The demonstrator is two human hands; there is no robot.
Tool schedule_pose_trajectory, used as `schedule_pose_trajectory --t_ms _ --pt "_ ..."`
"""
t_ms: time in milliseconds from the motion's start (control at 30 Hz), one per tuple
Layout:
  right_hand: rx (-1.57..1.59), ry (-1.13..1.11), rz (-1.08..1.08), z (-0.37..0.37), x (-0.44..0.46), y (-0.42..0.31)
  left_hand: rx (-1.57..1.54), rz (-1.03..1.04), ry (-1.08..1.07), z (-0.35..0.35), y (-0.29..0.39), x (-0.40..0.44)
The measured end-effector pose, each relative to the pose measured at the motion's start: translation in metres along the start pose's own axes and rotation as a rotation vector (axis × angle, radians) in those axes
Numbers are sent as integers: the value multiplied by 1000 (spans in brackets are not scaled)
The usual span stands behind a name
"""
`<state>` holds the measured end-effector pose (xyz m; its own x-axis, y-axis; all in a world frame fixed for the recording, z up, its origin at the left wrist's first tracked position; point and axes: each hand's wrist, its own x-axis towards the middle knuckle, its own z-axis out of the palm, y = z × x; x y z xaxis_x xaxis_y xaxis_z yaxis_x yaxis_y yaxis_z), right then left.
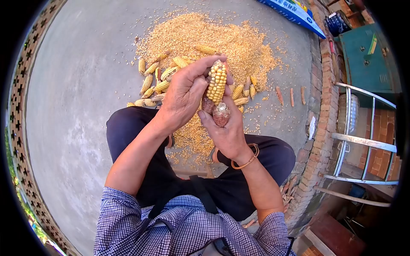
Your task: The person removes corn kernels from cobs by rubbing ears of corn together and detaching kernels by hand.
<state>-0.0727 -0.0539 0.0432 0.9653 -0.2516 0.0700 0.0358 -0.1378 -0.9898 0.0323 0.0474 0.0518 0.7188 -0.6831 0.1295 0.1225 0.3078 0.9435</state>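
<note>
My left hand is closed around an ear of corn, its fingers over the top and behind, the thumb along the side. Yellow kernels still cover the ear's facing side. Just below, my right hand grips a stripped, reddish corn cob against the ear's lower end. Another reddish cob piece shows between the hands, partly hidden. Some right-hand fingers pass behind the ear. Beyond the hands lie several partly shelled ears beside a wide heap of loose kernels.
Three bare cobs lie on the concrete floor to the right. A low brick edge runs along that side, with a metal ladder-like frame and a green cabinet past it. A blue bag lies at the top right.
</note>
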Motion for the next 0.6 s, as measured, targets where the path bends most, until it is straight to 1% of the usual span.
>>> schedule_pose_trajectory --t_ms 33,100,133,233,333,467,567,600 --pt "33 -22 69 -2 -2 0 9 12 -8 -1 -2 0" --pt "132 -43 175 -4 -4 -2 -122 -23 3 0 -4 0" --pt "197 -41 212 -4 -4 -3 -188 -39 8 1 -4 0" --pt "328 -50 288 -8 -7 -7 -203 -44 -23 1 1 -1" --pt "395 -64 294 -9 -7 -5 -101 56 -81 1 -5 -3" --pt "461 -92 323 -11 -7 -4 -62 50 -81 1 -2 -6" --pt "509 -174 280 -17 -7 4 -46 71 -74 0 2 -6" --pt "496 -187 303 -18 -7 3 -55 74 -65 1 4 -6"
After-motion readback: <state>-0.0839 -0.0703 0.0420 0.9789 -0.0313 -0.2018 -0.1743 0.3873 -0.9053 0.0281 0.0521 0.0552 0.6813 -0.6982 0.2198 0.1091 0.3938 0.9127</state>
